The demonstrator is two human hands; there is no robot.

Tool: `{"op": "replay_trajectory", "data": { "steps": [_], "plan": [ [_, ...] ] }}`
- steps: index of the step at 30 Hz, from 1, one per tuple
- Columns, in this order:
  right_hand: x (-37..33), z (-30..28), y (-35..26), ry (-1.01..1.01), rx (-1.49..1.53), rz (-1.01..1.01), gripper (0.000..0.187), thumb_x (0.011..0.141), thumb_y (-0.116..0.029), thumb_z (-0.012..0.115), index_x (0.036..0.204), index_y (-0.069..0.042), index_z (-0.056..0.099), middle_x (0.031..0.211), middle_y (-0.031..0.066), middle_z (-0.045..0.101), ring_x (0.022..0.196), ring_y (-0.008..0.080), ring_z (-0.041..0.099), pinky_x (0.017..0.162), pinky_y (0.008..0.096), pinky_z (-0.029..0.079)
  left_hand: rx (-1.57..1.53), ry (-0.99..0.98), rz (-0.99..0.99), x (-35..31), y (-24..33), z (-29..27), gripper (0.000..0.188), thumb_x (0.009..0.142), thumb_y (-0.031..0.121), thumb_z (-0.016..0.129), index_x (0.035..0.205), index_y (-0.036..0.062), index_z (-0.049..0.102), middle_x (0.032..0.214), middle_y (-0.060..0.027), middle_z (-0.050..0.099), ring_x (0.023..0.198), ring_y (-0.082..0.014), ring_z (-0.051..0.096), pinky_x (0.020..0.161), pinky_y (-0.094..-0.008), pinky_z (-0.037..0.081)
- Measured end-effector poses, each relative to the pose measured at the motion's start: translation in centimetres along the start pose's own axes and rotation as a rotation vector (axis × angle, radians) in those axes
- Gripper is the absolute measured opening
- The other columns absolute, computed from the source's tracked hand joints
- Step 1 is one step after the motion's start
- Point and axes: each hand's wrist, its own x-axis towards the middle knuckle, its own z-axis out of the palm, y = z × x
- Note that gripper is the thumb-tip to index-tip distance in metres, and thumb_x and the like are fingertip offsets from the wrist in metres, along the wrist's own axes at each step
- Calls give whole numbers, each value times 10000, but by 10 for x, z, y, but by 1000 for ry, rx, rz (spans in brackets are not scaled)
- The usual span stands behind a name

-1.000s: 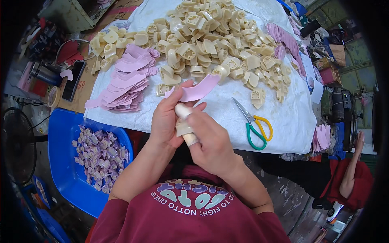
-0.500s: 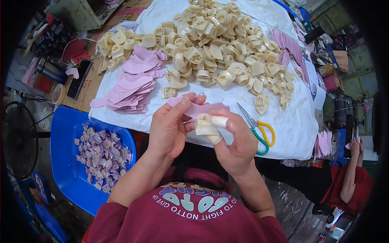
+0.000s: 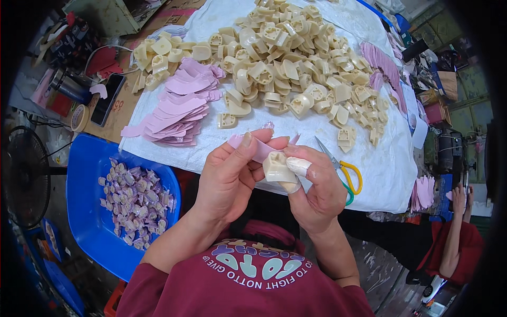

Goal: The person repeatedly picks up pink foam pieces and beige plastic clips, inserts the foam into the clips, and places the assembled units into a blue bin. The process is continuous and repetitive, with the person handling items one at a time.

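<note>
My right hand (image 3: 316, 191) grips a cream plastic heel-shaped piece (image 3: 278, 168) with its hollow side up, one finger wrapped in white tape. My left hand (image 3: 231, 176) pinches a pink strip (image 3: 257, 148) and presses it against the top edge of that piece. Both hands hover over the near edge of the white-covered table (image 3: 391, 174). A big heap of the same cream pieces (image 3: 288, 58) lies farther back. A stack of pink cut strips (image 3: 177, 108) sits to the left of my hands.
Scissors with yellow and green handles (image 3: 346, 176) lie just right of my right hand. A blue tub (image 3: 87, 222) with several pink-wrapped pieces (image 3: 134, 203) stands at lower left. More pink strips (image 3: 383, 63) lie far right. Another person in red (image 3: 457, 248) sits at the right; a fan (image 3: 24, 177) stands left.
The cream piece has been turned in my right hand so its hollow faces up. The pink strip now lies along its upper edge under my left thumb, and both hands sit slightly lower.
</note>
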Motion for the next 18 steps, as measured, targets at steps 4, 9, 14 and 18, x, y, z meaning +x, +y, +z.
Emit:
{"op": "replay_trajectory", "data": {
  "steps": [4, 9, 14, 18],
  "plan": [
    [3, -1, 1, -6, -22, -22, 291, 687, 55, 706, 929, -4, 555, 986, 160, 669, 894, 328, 644, 774, 382, 529, -6, 8, 0, -1, 1, 3, 358, 982, 267, 518, 1211, -4, 563, 1161, -193, 642, 1049, -232, 638, 936, -363, 494],
    [10, -5, 3, -45, -224, -92, 275, 645, 14, 710, 863, -32, 549, 914, 107, 648, 841, 299, 597, 733, 405, 451, 278, -23, 114, -1, 2, -2, 362, 969, 256, 544, 1158, -48, 599, 1149, -191, 645, 1026, -224, 643, 917, -358, 503],
    [17, -9, 1, -174, -396, -90, 266, 599, -24, 669, 832, -39, 541, 857, 98, 600, 821, 293, 558, 748, 419, 366, 370, 36, 33, 2, 6, -11, 299, 946, 202, 582, 1083, -57, 646, 1136, -178, 654, 991, -210, 650, 886, -350, 518],
    [20, -8, -5, -291, -449, -35, 237, 611, -60, 660, 811, -37, 534, 812, 98, 549, 839, 289, 538, 769, 424, 369, 295, 46, -92, 2, 5, -15, 278, 946, 183, 582, 1086, -46, 654, 1108, -151, 669, 962, -196, 655, 877, -336, 519]
  ]
}}
